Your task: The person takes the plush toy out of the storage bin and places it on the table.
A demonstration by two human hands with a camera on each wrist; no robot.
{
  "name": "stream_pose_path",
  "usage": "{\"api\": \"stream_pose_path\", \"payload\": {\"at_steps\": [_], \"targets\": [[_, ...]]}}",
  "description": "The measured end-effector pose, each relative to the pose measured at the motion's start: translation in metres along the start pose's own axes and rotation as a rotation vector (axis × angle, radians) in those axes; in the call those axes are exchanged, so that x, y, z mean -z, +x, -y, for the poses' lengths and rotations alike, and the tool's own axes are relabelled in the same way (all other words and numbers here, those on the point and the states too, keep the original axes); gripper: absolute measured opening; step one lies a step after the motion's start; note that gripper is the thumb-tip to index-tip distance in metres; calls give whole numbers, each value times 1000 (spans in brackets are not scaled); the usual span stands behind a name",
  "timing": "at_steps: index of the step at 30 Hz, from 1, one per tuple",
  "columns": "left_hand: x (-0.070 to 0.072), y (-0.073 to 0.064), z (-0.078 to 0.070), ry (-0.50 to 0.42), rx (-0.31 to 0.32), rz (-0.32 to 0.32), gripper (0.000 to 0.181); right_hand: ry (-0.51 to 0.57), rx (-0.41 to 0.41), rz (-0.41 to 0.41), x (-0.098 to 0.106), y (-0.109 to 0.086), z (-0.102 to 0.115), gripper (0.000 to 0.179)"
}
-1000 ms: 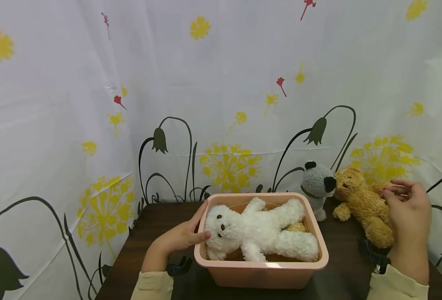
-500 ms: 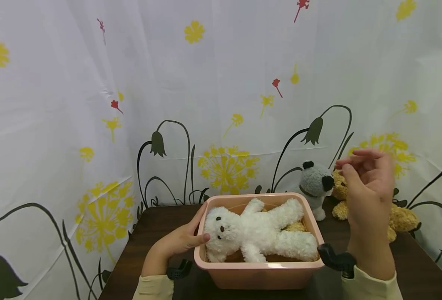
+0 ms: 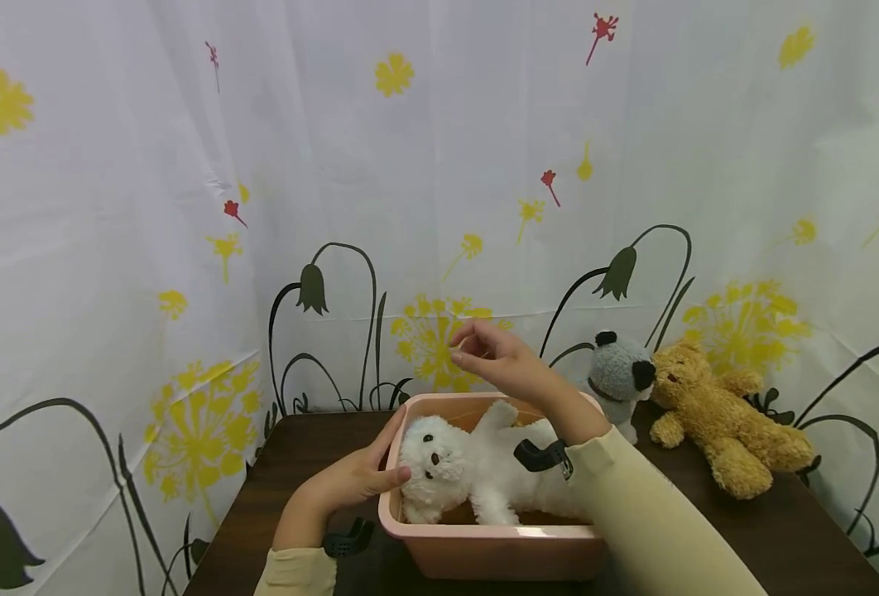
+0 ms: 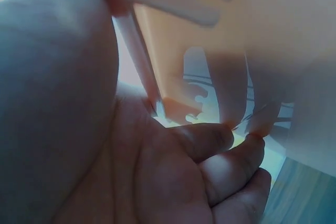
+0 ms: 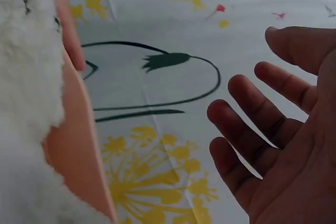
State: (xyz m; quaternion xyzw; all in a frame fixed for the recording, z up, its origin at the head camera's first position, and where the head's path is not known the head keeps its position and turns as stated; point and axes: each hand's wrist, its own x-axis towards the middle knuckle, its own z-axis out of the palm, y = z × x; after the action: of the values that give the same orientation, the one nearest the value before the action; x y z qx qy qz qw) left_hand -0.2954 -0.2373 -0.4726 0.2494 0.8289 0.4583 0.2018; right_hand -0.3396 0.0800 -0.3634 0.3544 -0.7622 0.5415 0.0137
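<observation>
Evidently a reaching step: left hand (image 3: 359, 475) clamps the tub (image 3: 505, 553); right hand (image 3: 505, 361), empty, fingers apart, probably must descend next.

Pink tub (image 3: 502, 556), upright, fluffy white bear (image 3: 490, 476) inside, face up

The near bear (image 3: 439, 463) is coloured white, the tub (image 3: 499, 556) peach, the far toy (image 3: 618, 370) grey and black, the right bear (image 3: 718, 418) golden; white cloth (image 3: 320, 149) is patterned with yellow, red and green flowers.
</observation>
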Motion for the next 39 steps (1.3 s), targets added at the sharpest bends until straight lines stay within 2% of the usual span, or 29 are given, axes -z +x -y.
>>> {"api": "stream_pose_path", "payload": {"at_steps": [4, 8, 12, 16, 19, 21, 29, 31, 36, 39], "targets": [[0, -2, 1, 8, 20, -8, 112, -15, -26, 208, -24, -3, -10, 28], [0, -2, 0, 17, 25, -5, 107, -118, -41, 390, -39, -4, -16, 46], [1, 2, 0, 21, 19, -5, 105, -200, -96, 507, -42, -5, -21, 64], [3, 3, -1, 16, -5, 10, 110, -287, -50, 602, -46, -2, -29, 69], [3, 2, 0, 9, -14, 14, 111, -382, -34, 635, -49, -3, -35, 77], [3, 2, 0, 2, -15, 14, 112, -434, -68, 639, -49, -5, -35, 84], [-1, 1, 0, -45, -11, 17, 115, -540, -323, 709, -48, -14, -31, 127], [-1, 1, 0, -41, -13, 15, 115, -545, -325, 720, -50, -15, -32, 125], [-2, 1, 0, -40, -26, 27, 114, -511, -263, 714, -50, -14, -34, 110], [-2, 0, -2, -44, -30, 26, 113, -496, -263, 704, -49, -14, -34, 114]]}}
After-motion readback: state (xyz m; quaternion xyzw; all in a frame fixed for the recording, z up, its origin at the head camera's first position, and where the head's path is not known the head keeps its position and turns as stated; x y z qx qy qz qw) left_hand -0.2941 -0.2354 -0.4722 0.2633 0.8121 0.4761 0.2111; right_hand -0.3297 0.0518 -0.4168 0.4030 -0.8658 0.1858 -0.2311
